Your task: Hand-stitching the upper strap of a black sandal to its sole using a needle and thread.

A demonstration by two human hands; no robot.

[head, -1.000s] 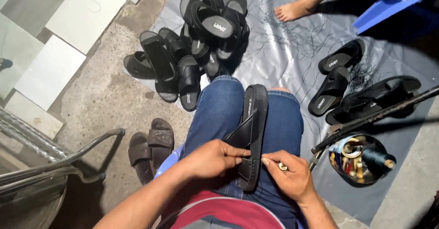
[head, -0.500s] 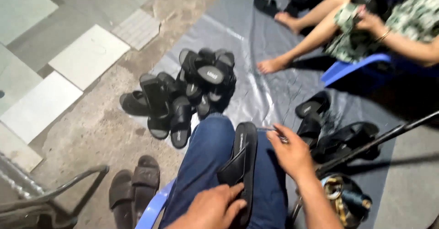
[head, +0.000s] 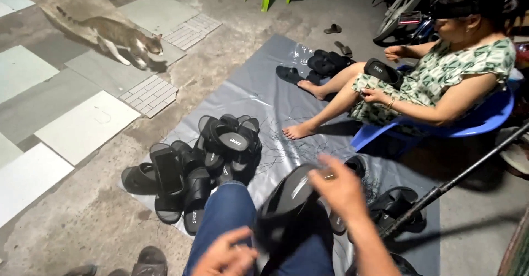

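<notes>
At six o'clock, lowest in the view, the left hand (head: pixel 223 254) hovers over the person's blue-jeaned thigh (head: pixel 223 218) with its fingers loosely spread and nothing in them. Just to its right, at about five o'clock, the black rubber slide sandal (head: pixel 289 207) lies along the lap, tilted, its toe end pointing up and away. The right hand (head: pixel 339 188) is raised at the sandal's far end; motion blur hides whether its fingers pinch anything, so I cannot tell its hold.

At eight o'clock a heap of black slide sandals (head: pixel 204 163) sits on the near edge of a grey plastic sheet (head: pixel 259 94) spread on the concrete floor; several bear a small pale label on the strap. At four o'clock more black sandals (head: pixel 397 207) lie beside a dark slanting pole (head: pixel 463 177).

Farther off, at two o'clock, another person in a green patterned dress (head: pixel 441 83) sits on a low blue plastic chair (head: pixel 485 122), holding a black sandal (head: pixel 383 72). At ten o'clock a tabby cat (head: pixel 118 36) walks over pale floor tiles (head: pixel 82 124).
</notes>
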